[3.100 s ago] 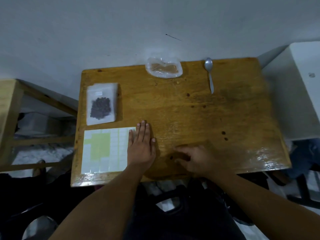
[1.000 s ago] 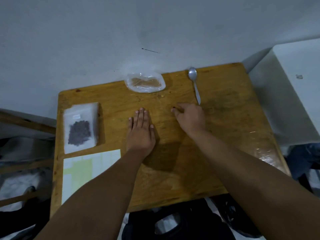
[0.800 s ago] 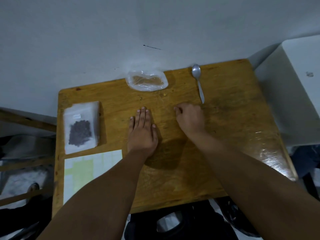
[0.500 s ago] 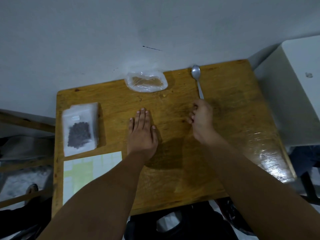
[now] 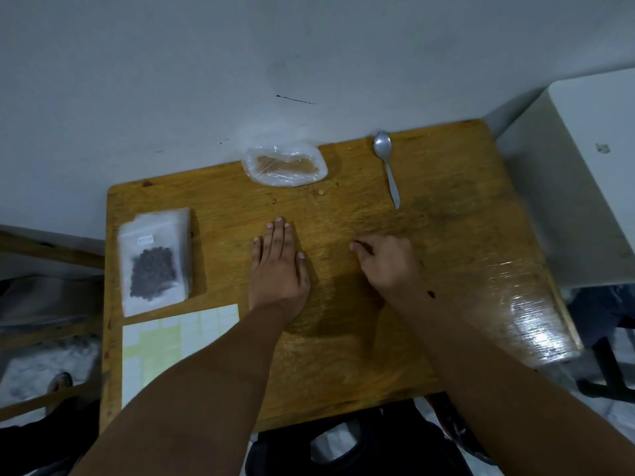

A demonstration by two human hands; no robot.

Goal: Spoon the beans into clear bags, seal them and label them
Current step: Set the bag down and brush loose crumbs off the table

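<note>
One filled, flat clear bag of dark beans (image 5: 153, 266), with a small white label near its top, is seen lying on a stack of clear bags at the left side of the worn wooden table (image 5: 446, 255); that bag is judged sealed and labelled, though the seal itself cannot be made out. A crumpled clear bag of light brown beans (image 5: 286, 163) is seen at the table's far edge, and a metal spoon (image 5: 386, 163) lies untouched to the right of it. A white and pale-yellow sheet of labels (image 5: 161, 341) lies at the table's near left corner. The left hand (image 5: 278, 269) is laid flat, fingers outstretched, with nothing held. The right hand (image 5: 388, 262) is loosely curled near the table's middle; whether something small is pinched cannot be told. Spooning, sealing and labelling the brown beans appear to be left.
</note>
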